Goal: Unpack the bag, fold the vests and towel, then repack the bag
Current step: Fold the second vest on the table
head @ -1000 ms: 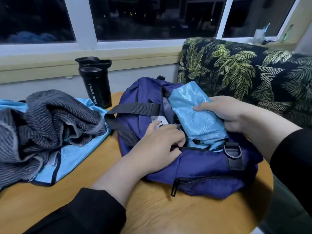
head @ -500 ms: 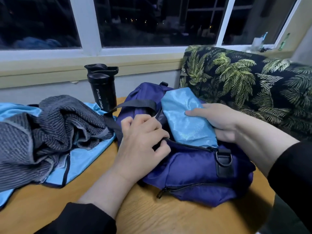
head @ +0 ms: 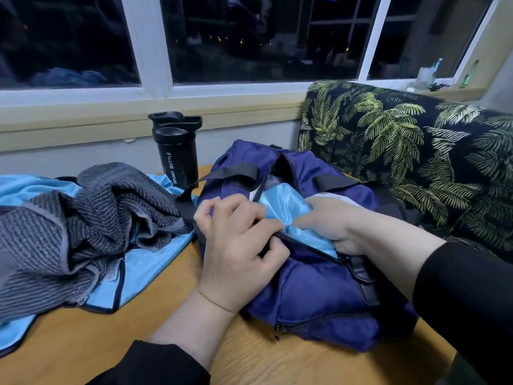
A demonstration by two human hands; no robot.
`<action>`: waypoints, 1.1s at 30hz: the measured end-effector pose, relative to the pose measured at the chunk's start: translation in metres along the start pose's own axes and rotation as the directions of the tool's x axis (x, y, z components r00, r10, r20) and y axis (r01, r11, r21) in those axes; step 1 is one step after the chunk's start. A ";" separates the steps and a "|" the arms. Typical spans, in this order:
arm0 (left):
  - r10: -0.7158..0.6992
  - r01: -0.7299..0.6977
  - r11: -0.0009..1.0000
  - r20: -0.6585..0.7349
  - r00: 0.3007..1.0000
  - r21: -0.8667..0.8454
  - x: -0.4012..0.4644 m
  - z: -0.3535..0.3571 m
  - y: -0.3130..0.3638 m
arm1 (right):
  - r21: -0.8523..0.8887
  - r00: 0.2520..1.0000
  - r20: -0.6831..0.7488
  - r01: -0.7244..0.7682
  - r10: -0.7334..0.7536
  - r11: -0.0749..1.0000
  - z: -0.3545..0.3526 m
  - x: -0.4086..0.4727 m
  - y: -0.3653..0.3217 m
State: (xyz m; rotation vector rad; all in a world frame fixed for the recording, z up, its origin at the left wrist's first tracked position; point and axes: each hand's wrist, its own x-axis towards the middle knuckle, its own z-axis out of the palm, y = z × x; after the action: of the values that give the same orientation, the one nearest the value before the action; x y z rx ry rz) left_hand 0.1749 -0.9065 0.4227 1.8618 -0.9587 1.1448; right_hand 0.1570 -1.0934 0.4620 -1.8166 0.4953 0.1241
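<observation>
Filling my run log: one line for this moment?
left hand grips bag opening | right hand pushes vest in | towel out

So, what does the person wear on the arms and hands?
Both arms have long black sleeves, pushed up so the wrists and part of the forearms are bare. The left hand and right hand are bare: no gloves, rings or watch visible.

Towel (head: 69,218) on vest (head: 144,262) left of bag (head: 319,295); bottle (head: 175,154) behind.

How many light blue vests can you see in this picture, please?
2: one light blue vest inside the open bag, another under the grey towel; more may be hidden.
</observation>
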 end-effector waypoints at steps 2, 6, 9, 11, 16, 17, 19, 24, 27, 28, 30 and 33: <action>0.002 -0.002 1.000 -0.017 1.000 -0.015 0.001 0.000 -0.002 | 0.066 0.999 0.026 0.017 -0.019 0.998 0.004 0.002 -0.005; 0.027 -0.027 0.998 0.002 1.000 -0.055 0.001 0.001 -0.003 | 0.281 0.978 0.208 -0.074 0.015 0.957 0.013 0.009 0.000; 0.061 -0.060 0.994 0.014 0.998 -0.090 0.000 0.003 -0.002 | 0.390 0.984 0.178 -0.075 0.004 0.918 0.017 0.011 0.008; 0.058 -0.054 0.994 0.034 0.998 -0.093 0.000 0.005 -0.002 | 0.269 0.990 0.138 -0.022 -0.016 0.963 0.022 0.009 0.008; 0.054 -0.030 0.985 0.139 0.989 -0.172 -0.001 0.006 -0.008 | -0.880 0.978 -0.097 0.002 -0.183 0.475 0.023 -0.004 -0.026; 0.056 -0.023 0.981 0.165 0.985 -0.193 -0.001 0.006 -0.009 | -0.915 0.959 -0.117 -0.003 -0.259 0.403 0.018 0.000 -0.027; 0.052 -0.006 0.977 0.208 0.977 -0.215 -0.001 0.007 -0.010 | -0.942 0.919 -0.008 0.125 -0.394 0.311 0.008 0.002 -0.022; 0.058 0.011 0.972 0.288 0.956 -0.234 -0.003 0.008 -0.013 | -0.941 0.953 0.290 0.300 -0.088 0.158 -0.004 0.001 -0.005; 0.072 0.003 0.971 0.302 0.951 -0.239 -0.005 0.009 -0.013 | -0.924 0.944 0.315 0.329 -0.100 0.196 -0.007 0.006 0.004; 0.077 0.000 0.969 0.306 0.949 -0.245 -0.005 0.009 -0.013 | -0.906 0.939 0.319 0.342 -0.127 0.252 -0.010 0.005 0.004; 0.078 0.011 0.962 0.316 0.946 -0.272 -0.004 0.009 -0.013 | -0.847 0.930 0.261 0.349 -0.257 0.401 -0.019 0.003 0.002; -0.034 0.188 0.922 0.414 0.910 -0.339 -0.005 0.007 -0.013 | -0.767 0.846 0.023 0.356 -0.532 0.534 -0.038 -0.003 -0.006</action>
State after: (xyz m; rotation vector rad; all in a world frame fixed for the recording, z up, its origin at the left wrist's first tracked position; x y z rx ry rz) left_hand 0.1874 -0.9056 0.4133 1.8335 -1.1812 0.4652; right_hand 0.1501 -1.1268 0.4798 -2.7611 0.0755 -0.2838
